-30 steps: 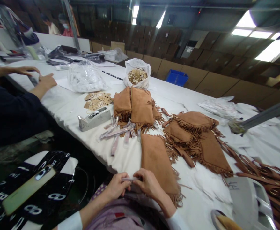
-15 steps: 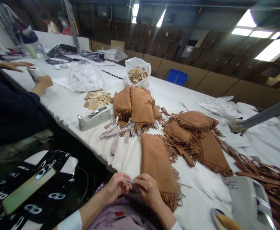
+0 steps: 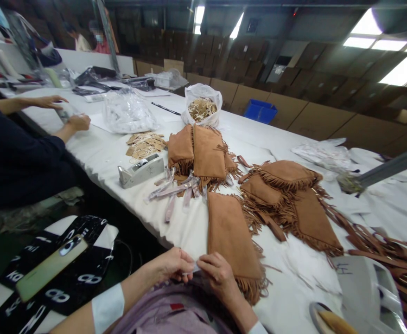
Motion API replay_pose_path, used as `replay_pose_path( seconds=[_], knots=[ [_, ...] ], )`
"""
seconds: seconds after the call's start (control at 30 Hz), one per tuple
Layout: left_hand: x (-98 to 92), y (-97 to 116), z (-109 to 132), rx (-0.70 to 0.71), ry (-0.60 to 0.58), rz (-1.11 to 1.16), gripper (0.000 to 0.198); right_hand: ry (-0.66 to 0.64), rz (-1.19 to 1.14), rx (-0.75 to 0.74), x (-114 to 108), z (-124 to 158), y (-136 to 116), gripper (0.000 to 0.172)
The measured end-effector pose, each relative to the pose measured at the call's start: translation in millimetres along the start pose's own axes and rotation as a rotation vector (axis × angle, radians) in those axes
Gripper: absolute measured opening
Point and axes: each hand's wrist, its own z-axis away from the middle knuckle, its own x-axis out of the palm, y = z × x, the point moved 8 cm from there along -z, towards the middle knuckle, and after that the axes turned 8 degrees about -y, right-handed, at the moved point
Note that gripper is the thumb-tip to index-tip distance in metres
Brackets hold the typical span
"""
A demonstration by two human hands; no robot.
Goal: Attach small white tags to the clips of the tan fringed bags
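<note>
Head view:
- Left hand [image 3: 171, 265] and right hand [image 3: 219, 276] meet low in the frame, over the lap, at the near edge of the white cloth-covered table [image 3: 99, 157].
- A small pale strip [image 3: 192, 269] spans the gap between the hands. Thumb and forefinger of each hand pinch one end; the other fingers are curled in.
- A flat tan suede pouch with fringe [image 3: 231, 234] lies on the table just beyond the right hand, fringe at its near end. Contact with the hand: cannot tell.
- A loose bundle of pale strips [image 3: 175, 190] lies further up the table, beside a grey tape dispenser [image 3: 141, 170].
- A stack of tan fringed pouches [image 3: 200, 153] sits behind the bundle; a second heap of tan fringed pieces [image 3: 289, 192] sits to the right.
- A pile of brown paper tags [image 3: 144, 144] lies behind the dispenser, and a white plastic bag of tags [image 3: 202, 107] stands further back.
- A pale green phone [image 3: 50, 267] rests on a black-and-white patterned surface [image 3: 85, 273] at lower left.
- A co-worker's hand [image 3: 76, 123] rests on the table at far left.
</note>
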Motion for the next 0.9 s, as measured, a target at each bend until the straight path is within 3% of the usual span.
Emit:
replay_pose_path(
  seconds=[0.2, 0.37, 0.43, 0.6, 0.9],
  knots=[
    [-4.6, -5, -3, -0.054, 0.014, -0.22, 0.022, -0.014, -0.025, 0.005, 4, 9, 2, 0.031],
    [-3.5, -5, -5, -0.022, 0.081, -0.268, 0.011, -0.015, -0.285, 0.26, -5, 8, 21, 0.041],
    [-2.5, -3, -5, -0.007, 0.11, -0.286, 0.007, -0.076, -0.333, 0.316, -8, 2, 20, 0.036],
    [-1.4, 1, -2, 0.019, 0.132, -0.307, 0.004, -0.328, -0.134, 0.144, 3, -19, -3, 0.019],
    [-1.2, 1, 5, 0.024, 0.024, -0.192, 0.02, -0.403, 0.102, -0.001, 15, -14, -7, 0.015]
  ],
)
